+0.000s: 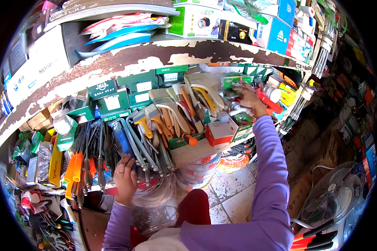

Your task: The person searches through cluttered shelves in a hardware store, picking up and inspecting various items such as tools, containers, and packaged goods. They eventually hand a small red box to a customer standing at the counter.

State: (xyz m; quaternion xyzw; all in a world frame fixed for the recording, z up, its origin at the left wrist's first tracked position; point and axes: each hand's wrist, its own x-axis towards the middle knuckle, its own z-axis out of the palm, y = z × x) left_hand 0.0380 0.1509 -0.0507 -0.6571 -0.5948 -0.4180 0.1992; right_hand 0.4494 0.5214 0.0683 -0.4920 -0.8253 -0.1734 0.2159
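Note:
My left hand (pixel 125 175) rests at the shelf's front edge, its fingertips on the lower end of a blue packaged item (pixel 122 138); whether it grips it I cannot tell. Metal frame rods (pixel 136 144) lie just right of it. At the shelf's right part, my right hand (pixel 247 95) reaches among packaged small goods beside a green-labelled package (pixel 235 81); its fingertips are partly blurred. Between the hands, paintbrushes (pixel 163 116) with wooden and yellow handles are heaped in a green box. A red-and-white box (pixel 220 131) sits below my right hand.
Orange-handled tools (pixel 73 166) hang over the shelf edge at left. Above runs an upper shelf with peeling paint (pixel 191 53), loaded with boxes. Coiled hose (pixel 154 191) and stacked tubs (pixel 196 172) stand below. A fan (pixel 331 194) is at lower right.

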